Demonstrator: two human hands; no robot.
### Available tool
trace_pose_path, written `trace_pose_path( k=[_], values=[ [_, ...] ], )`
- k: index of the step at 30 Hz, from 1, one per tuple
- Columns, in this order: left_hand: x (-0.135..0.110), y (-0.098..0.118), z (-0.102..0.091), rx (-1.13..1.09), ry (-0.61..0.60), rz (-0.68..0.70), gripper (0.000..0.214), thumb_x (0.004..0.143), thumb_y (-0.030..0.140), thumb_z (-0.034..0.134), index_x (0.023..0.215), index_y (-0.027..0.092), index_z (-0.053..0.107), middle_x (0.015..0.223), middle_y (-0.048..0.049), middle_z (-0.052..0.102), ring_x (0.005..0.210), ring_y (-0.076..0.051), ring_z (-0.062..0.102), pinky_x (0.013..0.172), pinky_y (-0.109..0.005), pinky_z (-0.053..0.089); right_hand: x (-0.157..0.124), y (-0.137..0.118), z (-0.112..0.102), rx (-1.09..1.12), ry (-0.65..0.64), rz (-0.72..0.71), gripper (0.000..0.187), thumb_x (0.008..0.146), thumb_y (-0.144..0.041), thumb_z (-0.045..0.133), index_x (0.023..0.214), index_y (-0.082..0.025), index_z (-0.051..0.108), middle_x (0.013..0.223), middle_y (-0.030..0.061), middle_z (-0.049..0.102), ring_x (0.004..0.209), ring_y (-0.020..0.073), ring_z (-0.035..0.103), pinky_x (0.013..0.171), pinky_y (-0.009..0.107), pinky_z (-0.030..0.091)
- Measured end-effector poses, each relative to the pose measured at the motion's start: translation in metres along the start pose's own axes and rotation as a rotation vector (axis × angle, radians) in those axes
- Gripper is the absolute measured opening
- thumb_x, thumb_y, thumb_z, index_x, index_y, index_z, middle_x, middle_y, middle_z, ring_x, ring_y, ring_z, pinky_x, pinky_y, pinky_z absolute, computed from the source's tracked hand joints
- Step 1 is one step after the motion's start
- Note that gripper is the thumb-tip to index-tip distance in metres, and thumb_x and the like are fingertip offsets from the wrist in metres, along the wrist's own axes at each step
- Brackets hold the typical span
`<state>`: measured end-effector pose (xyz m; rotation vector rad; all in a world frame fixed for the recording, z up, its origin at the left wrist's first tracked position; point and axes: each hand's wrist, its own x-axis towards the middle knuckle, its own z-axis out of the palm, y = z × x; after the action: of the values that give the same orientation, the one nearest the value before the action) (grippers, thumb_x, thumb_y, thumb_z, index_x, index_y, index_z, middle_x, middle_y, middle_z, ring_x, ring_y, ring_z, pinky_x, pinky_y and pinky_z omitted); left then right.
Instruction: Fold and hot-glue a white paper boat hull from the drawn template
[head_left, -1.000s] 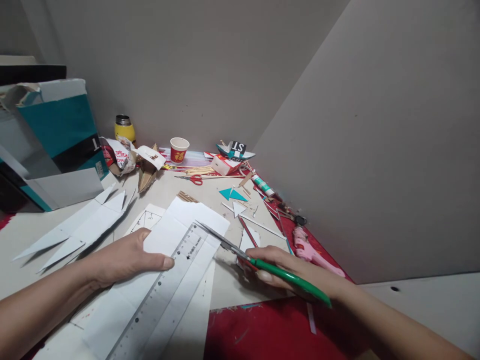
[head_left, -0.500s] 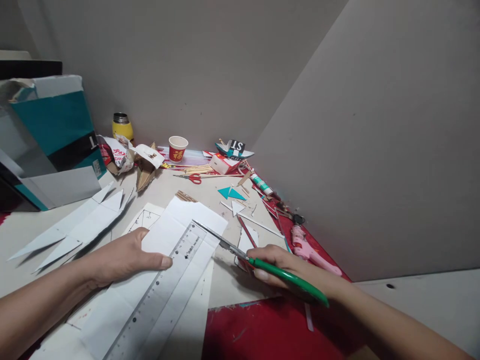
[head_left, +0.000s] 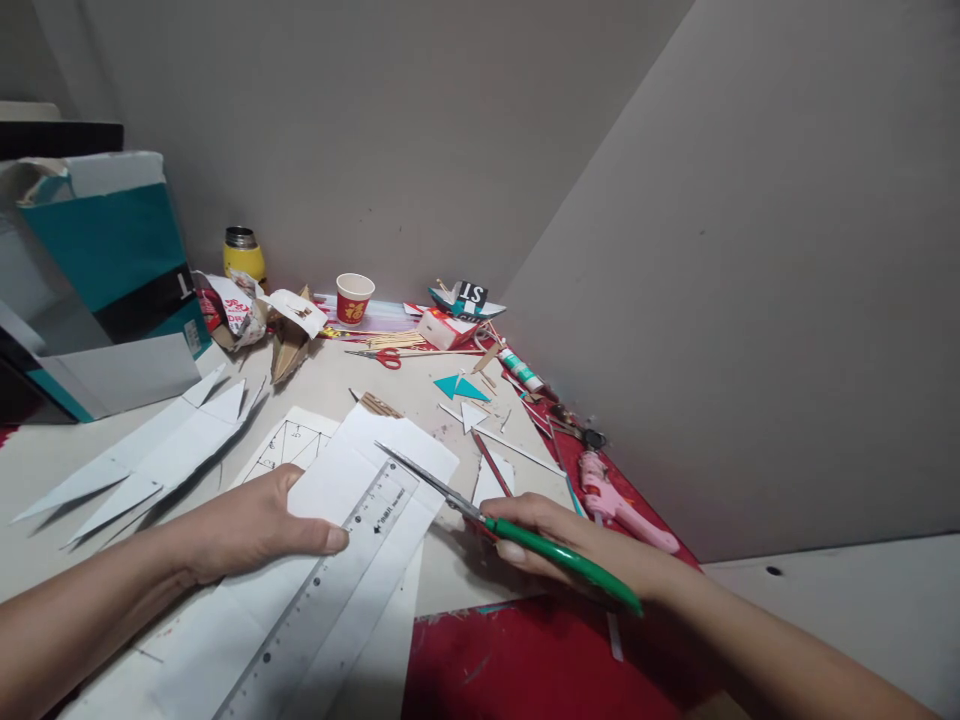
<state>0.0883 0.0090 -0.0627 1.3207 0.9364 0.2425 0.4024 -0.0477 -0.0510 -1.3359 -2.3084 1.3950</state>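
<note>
My left hand (head_left: 259,525) grips a sheet of white card (head_left: 330,480), its thumb pressing at the edge of a clear plastic ruler (head_left: 330,570) that lies along the card. In my right hand (head_left: 536,530) is a pair of green-handled scissors (head_left: 457,497), fingers wrapped round the handle. The blades reach left over the card's far part, just beyond the ruler's end. Whether they touch the card I cannot tell. Beneath the card lies a paper with a drawn pattern (head_left: 289,445). A folded white card shape with pointed ends (head_left: 172,440) rests beside my left forearm.
At the back stand a paper cup (head_left: 354,300), a yellow jar (head_left: 244,258) and small red scissors (head_left: 388,357). A teal box (head_left: 112,250) rises at the left. A pink glue gun (head_left: 619,500) lies at the right, with sticks and teal scraps (head_left: 461,386) nearby.
The card and ruler have shifted slightly, their far end moving right and a little nearer. The scissors and my right hand have drifted a little left. Both grips are kept.
</note>
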Motion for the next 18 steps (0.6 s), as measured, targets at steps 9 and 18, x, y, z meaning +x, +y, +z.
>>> trace_pose_path(
  k=[9, 18],
  values=[
    [-0.001, 0.004, 0.001, -0.058, -0.018, -0.025, 0.036, 0.067, 0.036, 0.073, 0.101, 0.024, 0.072, 0.106, 0.0008, 0.075, 0.111, -0.030, 0.063, 0.097, -0.032, 0.046, 0.002, 0.007, 0.005, 0.147, -0.037, 0.040, 0.044, 0.095, -0.057, 0.039, 0.072, -0.019, 0.039, 0.060, -0.0053, 0.036, 0.054, 0.0089, 0.031, 0.049, 0.022, 0.027],
    [-0.001, -0.004, 0.010, 0.005, 0.130, -0.051, 0.044, 0.059, 0.040, 0.077, 0.098, 0.021, 0.071, 0.100, -0.0034, 0.077, 0.110, -0.036, 0.062, 0.093, -0.037, 0.049, 0.005, -0.008, 0.003, 0.063, 0.017, 0.018, 0.048, 0.090, -0.065, 0.040, 0.076, -0.020, 0.045, 0.068, -0.0027, 0.038, 0.062, 0.0122, 0.037, 0.058, 0.024, 0.034]
  ],
)
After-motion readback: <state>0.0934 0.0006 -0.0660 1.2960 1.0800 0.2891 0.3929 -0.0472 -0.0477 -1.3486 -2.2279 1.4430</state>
